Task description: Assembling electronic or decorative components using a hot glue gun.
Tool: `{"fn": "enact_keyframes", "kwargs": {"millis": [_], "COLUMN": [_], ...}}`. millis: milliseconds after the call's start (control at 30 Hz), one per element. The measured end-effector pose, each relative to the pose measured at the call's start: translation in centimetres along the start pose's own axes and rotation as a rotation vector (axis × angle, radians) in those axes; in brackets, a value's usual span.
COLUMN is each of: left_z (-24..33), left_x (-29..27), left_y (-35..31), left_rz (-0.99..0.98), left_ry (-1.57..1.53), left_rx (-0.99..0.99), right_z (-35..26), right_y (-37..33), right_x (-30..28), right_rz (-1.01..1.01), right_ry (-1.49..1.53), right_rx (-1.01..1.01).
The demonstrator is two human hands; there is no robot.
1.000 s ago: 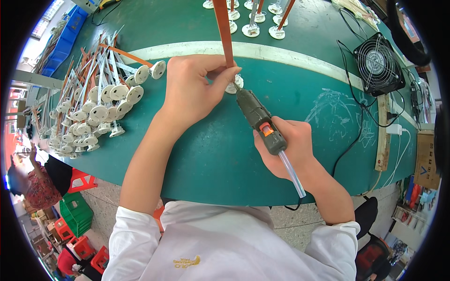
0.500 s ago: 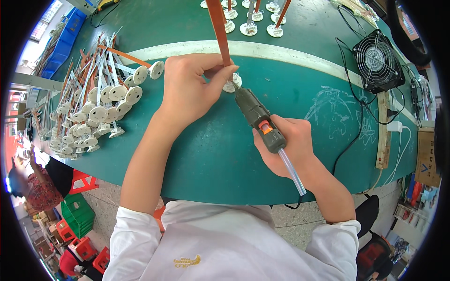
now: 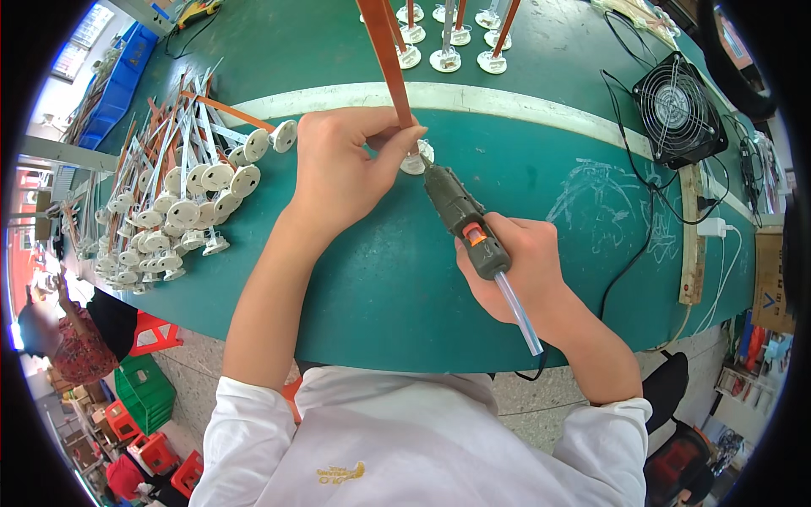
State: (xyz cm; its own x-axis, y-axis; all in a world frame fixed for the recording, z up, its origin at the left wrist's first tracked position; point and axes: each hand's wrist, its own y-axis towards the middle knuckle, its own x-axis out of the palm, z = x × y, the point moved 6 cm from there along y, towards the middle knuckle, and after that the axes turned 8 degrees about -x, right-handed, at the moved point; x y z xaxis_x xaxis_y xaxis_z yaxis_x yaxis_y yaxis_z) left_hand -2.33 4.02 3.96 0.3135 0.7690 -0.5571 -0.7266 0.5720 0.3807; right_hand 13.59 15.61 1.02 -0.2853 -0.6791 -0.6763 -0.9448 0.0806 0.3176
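My left hand (image 3: 346,165) pinches an orange-brown flat strip (image 3: 390,72) near its lower end, holding it upright. That end meets a round white base (image 3: 416,160) on the green table, partly hidden by my fingers. Wrapped around the handle of a dark green glue gun (image 3: 465,221) is my right hand (image 3: 521,264). The gun's nozzle points at the white base, close by the strip's foot; whether it touches cannot be made out. A clear glue stick (image 3: 519,314) sticks out of the gun's rear.
Left lies a heap of strips with round white bases (image 3: 203,182). Several similar pieces stand upright (image 3: 445,59) at the far side, beyond a white band (image 3: 524,103). A black fan (image 3: 678,108), cables and a power strip (image 3: 691,245) are at right. Someone sits far left (image 3: 80,342).
The glue gun's nozzle has shifted slightly left and down beside the base. My left hand keeps its pinch on the strip, and the view has moved a little.
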Motion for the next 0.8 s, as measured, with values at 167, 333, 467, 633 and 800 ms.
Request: {"fn": "enact_keyframes", "kwargs": {"millis": [167, 333, 467, 633, 800], "left_z": [0.1, -0.1, 0.3, 0.1, 0.0], "left_x": [0.1, 0.1, 0.1, 0.1, 0.1], "left_y": [-0.2, -0.4, -0.3, -0.1, -0.2], "left_rz": [-0.002, 0.000, -0.002, -0.009, -0.007], "left_ry": [0.006, 0.009, 0.019, 0.015, 0.024], "left_rx": [0.017, 0.007, 0.016, -0.008, -0.001], "right_z": [-0.4, -0.6, -0.7, -0.2, -0.5], "right_y": [-0.1, -0.1, -0.1, 0.0, 0.1], "right_x": [-0.2, 0.0, -0.4, -0.1, -0.1], "right_rz": [0.018, 0.030, 0.019, -0.003, -0.013], "right_ry": [-0.008, -0.008, -0.031, 0.020, -0.013], "right_rx": [-0.026, -0.039, -0.032, 0.020, -0.009]}}
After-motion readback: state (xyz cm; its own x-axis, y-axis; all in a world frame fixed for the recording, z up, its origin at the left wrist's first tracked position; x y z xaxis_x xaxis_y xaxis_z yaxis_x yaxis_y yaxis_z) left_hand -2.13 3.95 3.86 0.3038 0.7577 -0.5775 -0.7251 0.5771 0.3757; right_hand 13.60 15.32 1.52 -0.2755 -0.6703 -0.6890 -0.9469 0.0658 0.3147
